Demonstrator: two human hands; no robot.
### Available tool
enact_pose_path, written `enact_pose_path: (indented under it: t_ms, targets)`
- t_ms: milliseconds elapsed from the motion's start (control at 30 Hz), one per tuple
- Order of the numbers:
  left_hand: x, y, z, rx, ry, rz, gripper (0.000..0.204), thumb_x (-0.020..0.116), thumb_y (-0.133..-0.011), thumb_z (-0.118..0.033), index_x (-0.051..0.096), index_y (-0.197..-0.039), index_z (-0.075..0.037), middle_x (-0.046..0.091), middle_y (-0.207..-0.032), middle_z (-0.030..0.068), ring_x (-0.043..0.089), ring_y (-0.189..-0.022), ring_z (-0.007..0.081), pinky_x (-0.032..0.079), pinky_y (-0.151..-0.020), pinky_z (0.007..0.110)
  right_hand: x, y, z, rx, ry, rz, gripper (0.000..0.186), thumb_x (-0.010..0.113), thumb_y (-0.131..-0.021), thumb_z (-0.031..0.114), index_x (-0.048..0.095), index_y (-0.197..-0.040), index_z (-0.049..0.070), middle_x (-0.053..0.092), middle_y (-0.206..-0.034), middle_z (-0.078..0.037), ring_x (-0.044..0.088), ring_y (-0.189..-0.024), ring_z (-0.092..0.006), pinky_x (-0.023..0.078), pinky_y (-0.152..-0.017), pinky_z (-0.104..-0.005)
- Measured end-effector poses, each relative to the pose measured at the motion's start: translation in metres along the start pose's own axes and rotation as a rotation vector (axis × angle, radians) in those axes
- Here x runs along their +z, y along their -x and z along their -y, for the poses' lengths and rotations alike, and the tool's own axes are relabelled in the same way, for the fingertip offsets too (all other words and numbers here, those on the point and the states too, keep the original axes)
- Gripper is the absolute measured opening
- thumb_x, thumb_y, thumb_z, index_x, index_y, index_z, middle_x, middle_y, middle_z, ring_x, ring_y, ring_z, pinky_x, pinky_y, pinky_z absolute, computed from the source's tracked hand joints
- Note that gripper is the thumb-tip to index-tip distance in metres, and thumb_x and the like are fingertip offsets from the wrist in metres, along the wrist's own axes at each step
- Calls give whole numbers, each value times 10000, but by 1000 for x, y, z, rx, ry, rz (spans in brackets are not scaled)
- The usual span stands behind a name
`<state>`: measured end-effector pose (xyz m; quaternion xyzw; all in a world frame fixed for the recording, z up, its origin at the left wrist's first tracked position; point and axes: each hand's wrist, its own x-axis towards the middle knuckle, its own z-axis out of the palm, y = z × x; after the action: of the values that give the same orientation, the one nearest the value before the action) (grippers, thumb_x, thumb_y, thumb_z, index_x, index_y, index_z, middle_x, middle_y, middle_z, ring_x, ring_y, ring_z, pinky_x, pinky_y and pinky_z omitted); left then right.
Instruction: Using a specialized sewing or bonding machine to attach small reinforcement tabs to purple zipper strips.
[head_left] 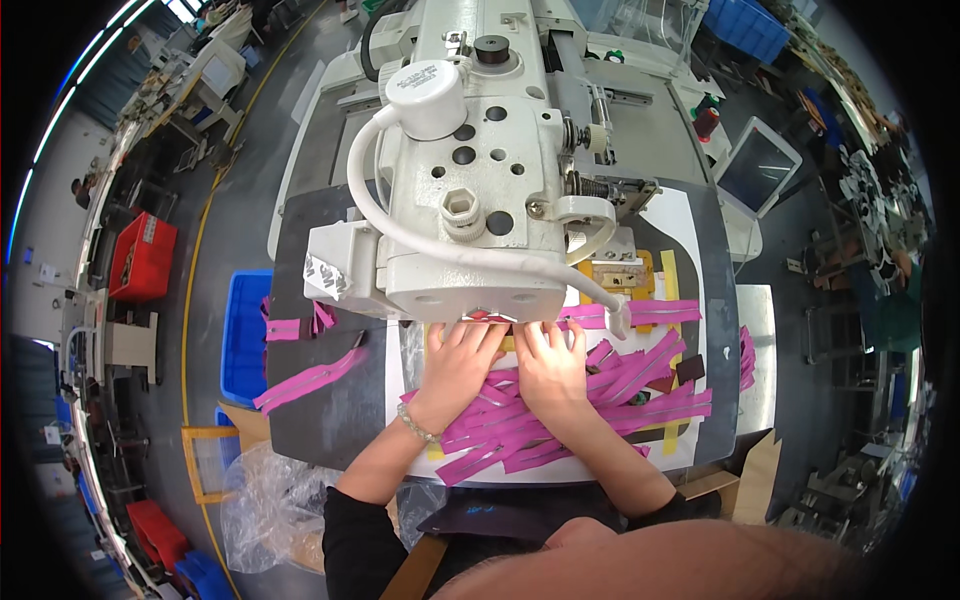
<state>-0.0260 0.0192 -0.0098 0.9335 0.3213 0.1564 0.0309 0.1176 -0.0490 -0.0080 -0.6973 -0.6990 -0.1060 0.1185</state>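
Note:
Beneath the front of a white sewing machine head (470, 290), my hands work side by side, fingertips partly hidden by the machine. My left hand (458, 372) has its fingers held together and bent down at the front edge; what they hold is out of sight. Close beside it, my right hand (552, 362) is closed at the fingertips on the end of a magenta zip (660, 313) that stretches off to the right. A loose pile of magenta zips (500, 425) lies under and around my wrists. Another zip (310, 384) rests apart on the left.
A blue bin (243, 345) stands left of the dark worktable (310, 430), with more zips at its edge. Clear plastic film (265, 510) hangs below. A thick white hose (450, 258) curves across the machine front. At the right is a screen (757, 165).

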Motion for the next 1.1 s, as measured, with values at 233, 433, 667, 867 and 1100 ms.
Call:
enact_pose_path:
  t_ms: [233, 433, 667, 867, 1100]
  targets:
    - [-3, -3, -8, 6, -123, -23, 428, 667, -799, -260, 590, -1210, -167, 565, -1139, -19, 499, -1091, 168, 266, -982, 451, 1, 3, -6, -22, -49, 24, 425, 552, -777, 151, 585, -1175, 4, 555, -1105, -135, 562, -1064, -259, 373, -980, -484]
    - [-1, -3, 2, 8, -4, -8, 387, 646, -822, -286, 592, -1188, -172, 592, -1109, -40, 506, -1087, 149, 303, -961, 456, -11, 4, -27, -166, -191, -21, 415, 600, -725, 144, 594, -1132, 66, 579, -1112, -112, 571, -1065, -242, 370, -939, -468]
    - [-7, -4, 4, 19, 32, 9, 385, 663, -817, -282, 600, -1181, -173, 597, -1137, -41, 511, -1072, 167, 285, -981, 470, -6, 7, -26, -162, -209, -99, 389, 623, -702, 147, 620, -1083, 71, 594, -1130, -114, 574, -1067, -235, 374, -929, -487]
    - [-2, -3, -2, 27, -76, -28, 427, 653, -819, -292, 582, -1227, -189, 570, -1135, -19, 497, -1047, 195, 272, -981, 480, 2, 8, -13, -85, -75, -107, 397, 605, -699, 142, 628, -1086, 57, 594, -1133, -126, 580, -1070, -242, 390, -944, -498]
    - [2, 1, -4, 13, -105, -55, 429, 646, -825, -272, 573, -1237, -175, 565, -1127, -14, 491, -1073, 193, 274, -969, 476, 2, 11, -11, -66, -84, -135, 401, 606, -700, 143, 620, -1092, 58, 589, -1153, -129, 572, -1091, -242, 393, -940, -495]
